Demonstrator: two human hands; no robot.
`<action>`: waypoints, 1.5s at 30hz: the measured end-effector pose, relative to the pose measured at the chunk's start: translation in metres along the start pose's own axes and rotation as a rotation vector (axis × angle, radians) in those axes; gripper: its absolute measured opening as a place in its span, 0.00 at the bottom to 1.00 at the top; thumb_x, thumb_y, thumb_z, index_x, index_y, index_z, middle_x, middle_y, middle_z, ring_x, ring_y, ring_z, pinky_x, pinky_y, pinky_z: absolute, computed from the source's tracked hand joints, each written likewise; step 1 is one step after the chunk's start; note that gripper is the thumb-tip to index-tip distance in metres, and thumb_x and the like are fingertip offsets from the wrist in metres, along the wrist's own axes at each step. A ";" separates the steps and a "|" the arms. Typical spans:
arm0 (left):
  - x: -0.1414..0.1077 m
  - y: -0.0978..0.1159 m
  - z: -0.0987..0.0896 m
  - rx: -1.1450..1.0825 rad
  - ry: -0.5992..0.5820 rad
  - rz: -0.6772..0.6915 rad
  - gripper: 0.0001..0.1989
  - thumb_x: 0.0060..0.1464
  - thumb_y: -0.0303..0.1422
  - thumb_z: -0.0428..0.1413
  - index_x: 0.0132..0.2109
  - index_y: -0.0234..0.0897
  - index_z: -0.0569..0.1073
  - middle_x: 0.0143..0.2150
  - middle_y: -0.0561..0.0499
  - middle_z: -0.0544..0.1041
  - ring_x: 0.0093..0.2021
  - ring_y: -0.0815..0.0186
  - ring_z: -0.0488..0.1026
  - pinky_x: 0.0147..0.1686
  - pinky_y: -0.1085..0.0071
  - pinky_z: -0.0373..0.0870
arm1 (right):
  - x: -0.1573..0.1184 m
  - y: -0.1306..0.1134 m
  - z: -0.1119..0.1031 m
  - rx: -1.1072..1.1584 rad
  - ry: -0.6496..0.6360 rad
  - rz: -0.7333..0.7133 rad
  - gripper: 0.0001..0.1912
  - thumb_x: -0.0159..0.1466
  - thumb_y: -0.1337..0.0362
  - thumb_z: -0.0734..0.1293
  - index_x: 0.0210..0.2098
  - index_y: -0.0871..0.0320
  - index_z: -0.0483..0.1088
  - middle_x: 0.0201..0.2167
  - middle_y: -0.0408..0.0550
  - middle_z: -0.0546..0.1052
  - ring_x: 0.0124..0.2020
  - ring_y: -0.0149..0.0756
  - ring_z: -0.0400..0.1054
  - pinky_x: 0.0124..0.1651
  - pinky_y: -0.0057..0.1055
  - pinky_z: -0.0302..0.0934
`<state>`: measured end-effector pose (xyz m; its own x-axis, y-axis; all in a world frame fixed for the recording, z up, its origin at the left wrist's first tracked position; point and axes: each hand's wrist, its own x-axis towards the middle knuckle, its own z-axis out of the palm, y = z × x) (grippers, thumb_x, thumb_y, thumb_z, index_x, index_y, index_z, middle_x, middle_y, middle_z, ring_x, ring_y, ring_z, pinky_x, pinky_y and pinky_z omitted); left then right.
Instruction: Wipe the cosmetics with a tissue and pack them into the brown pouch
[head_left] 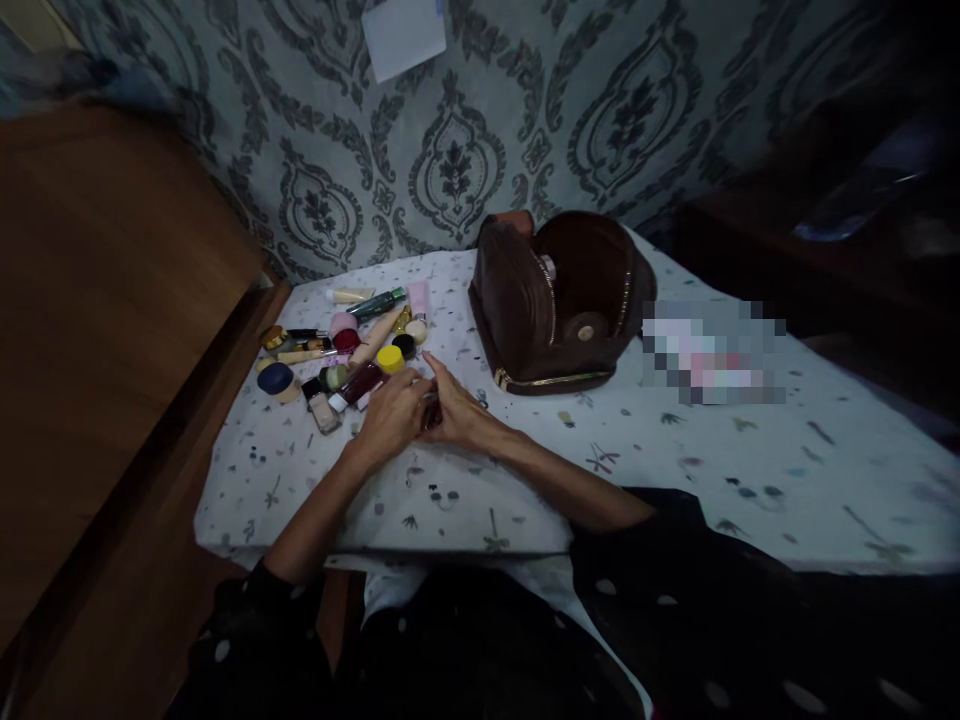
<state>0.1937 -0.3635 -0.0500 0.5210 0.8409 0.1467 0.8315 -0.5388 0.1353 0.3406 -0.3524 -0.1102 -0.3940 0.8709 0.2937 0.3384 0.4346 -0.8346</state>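
Note:
My left hand [394, 407] and my right hand [459, 412] meet above the front of the table. Their fingers are closed around a small dark reddish thing [432, 416], mostly hidden, whose kind I cannot make out. Just left of my left hand lie a bottle of dark red liquid with a white cap [358, 386] and a jar with a yellow lid [390, 359]. A bottle of beige liquid with a black cap [322, 408] lies farther left. Behind are a black-lidded jar [404, 345], a dark green tube [376, 304], a pink tube [418, 298] and makeup brushes [304, 355].
An open brown zippered bag [517, 300] stands at the back of the table, right of my hands. A blurred-out item [709, 355] lies farther right. The table has a patterned white cloth [495, 500]. A wooden cabinet [112, 330] borders it on the left, a patterned wall [457, 170] behind.

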 end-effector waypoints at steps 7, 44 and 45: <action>-0.013 0.007 -0.011 0.051 -0.102 0.100 0.12 0.59 0.24 0.50 0.44 0.38 0.76 0.46 0.46 0.74 0.48 0.57 0.69 0.43 0.64 0.69 | 0.000 -0.003 -0.001 0.009 -0.013 0.001 0.63 0.46 0.64 0.75 0.71 0.58 0.35 0.49 0.55 0.68 0.51 0.50 0.65 0.54 0.49 0.62; -0.023 -0.065 0.023 -0.389 0.262 -0.157 0.12 0.60 0.31 0.52 0.47 0.38 0.77 0.45 0.46 0.78 0.47 0.58 0.74 0.50 0.61 0.70 | 0.000 -0.005 -0.005 -0.129 -0.147 0.062 0.58 0.48 0.64 0.77 0.70 0.57 0.43 0.51 0.53 0.64 0.54 0.49 0.62 0.59 0.49 0.58; -0.028 -0.064 0.023 -0.395 0.264 -0.168 0.12 0.60 0.31 0.52 0.47 0.38 0.77 0.45 0.46 0.78 0.48 0.59 0.74 0.50 0.61 0.70 | 0.000 -0.005 -0.005 -0.130 -0.144 0.065 0.58 0.48 0.64 0.77 0.70 0.57 0.43 0.50 0.53 0.64 0.54 0.48 0.62 0.59 0.48 0.58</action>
<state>0.1301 -0.3513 -0.0851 0.2769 0.9036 0.3267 0.7367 -0.4180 0.5316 0.3437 -0.3536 -0.1037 -0.4825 0.8605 0.1635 0.4712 0.4123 -0.7797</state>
